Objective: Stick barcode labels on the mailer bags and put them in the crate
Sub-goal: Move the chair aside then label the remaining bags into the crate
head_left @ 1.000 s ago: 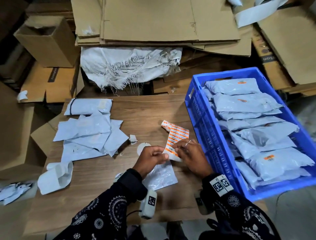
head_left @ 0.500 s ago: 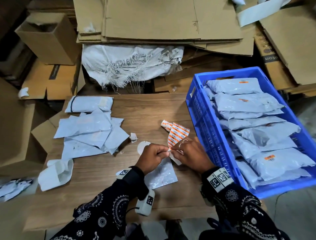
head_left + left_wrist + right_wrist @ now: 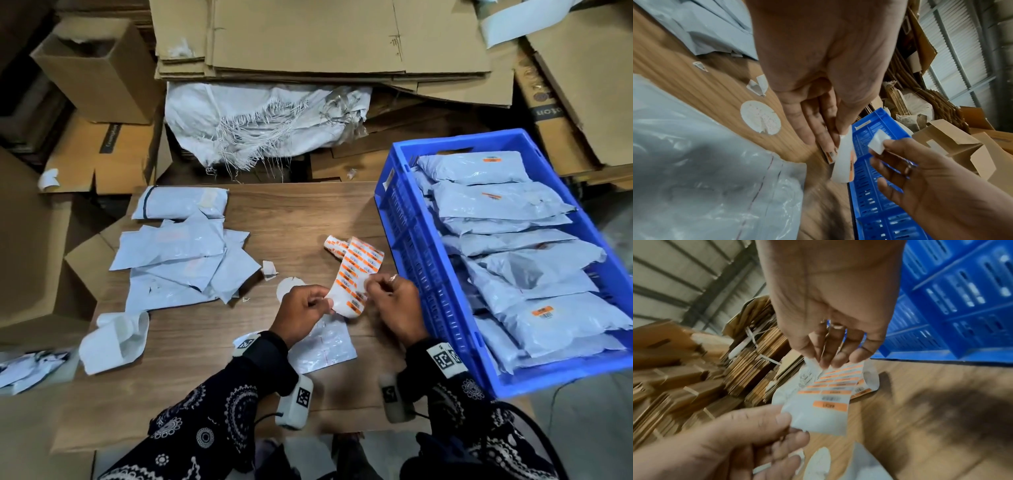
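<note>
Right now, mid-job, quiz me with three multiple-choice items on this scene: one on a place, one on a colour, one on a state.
1. Where does the mailer bag nearest the person lie?
A. in the crate
B. on the table, below the hands
C. on the cardboard stack

2. What colour is the crate?
A. green
B. grey
C. blue

3. What is the right hand doing?
A. pinching a peeled label
B. resting flat on the table
C. gripping the crate's rim

Answers:
1. B: the head view shows it flat on the table, under the left hand and the right hand.
2. C: its walls are blue in all views.
3. A: the left wrist view shows its fingers pinching a small peeled label, apart from the label strip that the left hand holds.
</note>
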Demonstrator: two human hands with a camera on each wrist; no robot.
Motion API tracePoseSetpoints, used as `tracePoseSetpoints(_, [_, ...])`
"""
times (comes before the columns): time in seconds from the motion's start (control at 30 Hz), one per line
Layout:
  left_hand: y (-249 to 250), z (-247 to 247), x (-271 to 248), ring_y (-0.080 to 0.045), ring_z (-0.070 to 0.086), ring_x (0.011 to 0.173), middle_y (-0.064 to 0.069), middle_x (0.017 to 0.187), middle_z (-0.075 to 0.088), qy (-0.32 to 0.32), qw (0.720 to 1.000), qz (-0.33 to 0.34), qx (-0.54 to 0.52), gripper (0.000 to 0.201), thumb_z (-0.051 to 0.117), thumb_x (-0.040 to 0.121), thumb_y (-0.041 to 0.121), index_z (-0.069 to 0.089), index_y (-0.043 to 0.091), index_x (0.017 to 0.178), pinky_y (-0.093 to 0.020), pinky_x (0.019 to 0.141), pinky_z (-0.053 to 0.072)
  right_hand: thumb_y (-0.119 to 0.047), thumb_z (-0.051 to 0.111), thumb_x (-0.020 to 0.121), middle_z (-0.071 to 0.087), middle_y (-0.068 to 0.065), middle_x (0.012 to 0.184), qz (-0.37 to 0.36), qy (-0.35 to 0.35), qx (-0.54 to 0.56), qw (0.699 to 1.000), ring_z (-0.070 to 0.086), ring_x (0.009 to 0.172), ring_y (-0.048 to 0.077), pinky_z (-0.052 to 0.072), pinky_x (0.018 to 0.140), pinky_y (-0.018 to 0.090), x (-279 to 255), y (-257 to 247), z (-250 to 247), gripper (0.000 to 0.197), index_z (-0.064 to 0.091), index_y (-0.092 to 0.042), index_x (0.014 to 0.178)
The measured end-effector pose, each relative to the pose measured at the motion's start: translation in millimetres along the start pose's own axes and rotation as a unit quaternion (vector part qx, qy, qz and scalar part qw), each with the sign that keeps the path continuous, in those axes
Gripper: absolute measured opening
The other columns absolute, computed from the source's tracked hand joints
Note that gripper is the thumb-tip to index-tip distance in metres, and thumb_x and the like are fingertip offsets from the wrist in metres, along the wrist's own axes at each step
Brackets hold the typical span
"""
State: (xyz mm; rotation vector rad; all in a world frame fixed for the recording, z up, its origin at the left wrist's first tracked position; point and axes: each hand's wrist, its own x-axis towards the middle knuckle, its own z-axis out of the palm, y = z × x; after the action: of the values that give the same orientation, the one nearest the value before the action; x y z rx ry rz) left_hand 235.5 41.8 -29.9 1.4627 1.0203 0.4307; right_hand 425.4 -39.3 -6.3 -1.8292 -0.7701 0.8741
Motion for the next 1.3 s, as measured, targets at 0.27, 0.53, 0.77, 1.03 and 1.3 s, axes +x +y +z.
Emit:
tracePoseSetpoints(0.27, [-23, -35, -9, 0.0, 0.07, 0.089, -0.001, 0.104, 0.072, 0.112, 0.992, -0.021, 0.05, 0.026, 0.07, 0.093, 0.012, 0.07, 0.014, 0.12, -0.027, 0.08, 0.059, -0.006, 0.064, 0.096, 0.068, 0.0, 0.07, 0.014, -0.019, 0.117, 0.993, 0.058, 0.06, 0.007, 0.05, 0.055, 0.021, -23, -2, -2, 0.006, 0.069, -0.005, 0.099])
tracePoseSetpoints(0.53, [-89, -87, -91, -0.027, 0.064, 0.093, 0.005, 0.106, 0.068, 0.051, 0.902, 0.069, 0.423, 0.031, 0.044, 0.09, 0.037, 0.069, 0.028, 0.105, -0.043, 0.074, 0.054, 0.003, 0.059, 0.094, 0.076, 0.005, 0.08, 0.054, -0.202, 0.033, 0.977, 0.066, 0.064, 0.011, 0.052, 0.064, 0.022, -49, 29, 65, 0.022, 0.075, -0.007, 0.083])
tracePoseSetpoints(0.77, [-112, -91, -124, -0.028, 0.055, 0.117, -0.001, 0.136, 0.056, 0.088, 0.905, -0.034, 0.415, 0.047, 0.06, 0.076, 0.037, 0.064, 0.028, 0.122, -0.044, 0.087, 0.051, -0.013, 0.077, 0.084, 0.059, -0.008, 0.065, 0.033, -0.294, -0.119, 0.948, 0.056, 0.058, 0.004, 0.046, 0.065, 0.019, -45, 41, 123, 0.017, 0.065, -0.023, 0.091])
tracePoseSetpoints(1.03, [-121, -92, -129, -0.024, 0.045, 0.13, 0.003, 0.15, 0.044, 0.085, 0.929, -0.055, 0.356, 0.064, 0.06, 0.08, 0.046, 0.052, 0.028, 0.141, -0.043, 0.099, 0.044, -0.035, 0.06, 0.077, 0.073, -0.01, 0.084, -0.065, -0.38, -0.243, 0.89, 0.065, 0.084, 0.006, 0.051, 0.083, 0.028, -53, 27, 168, 0.015, 0.072, -0.03, 0.084])
tracePoseSetpoints(1.3, [-128, -93, -130, -0.02, 0.039, 0.135, 0.004, 0.153, 0.043, 0.1, 0.937, -0.063, 0.329, 0.082, 0.041, 0.079, 0.053, 0.034, 0.021, 0.154, -0.041, 0.102, 0.038, -0.031, 0.065, 0.088, 0.069, -0.008, 0.099, -0.129, -0.401, -0.387, 0.82, 0.058, 0.107, 0.018, 0.042, 0.081, 0.032, -51, 27, 191, 0.022, 0.059, -0.03, 0.11])
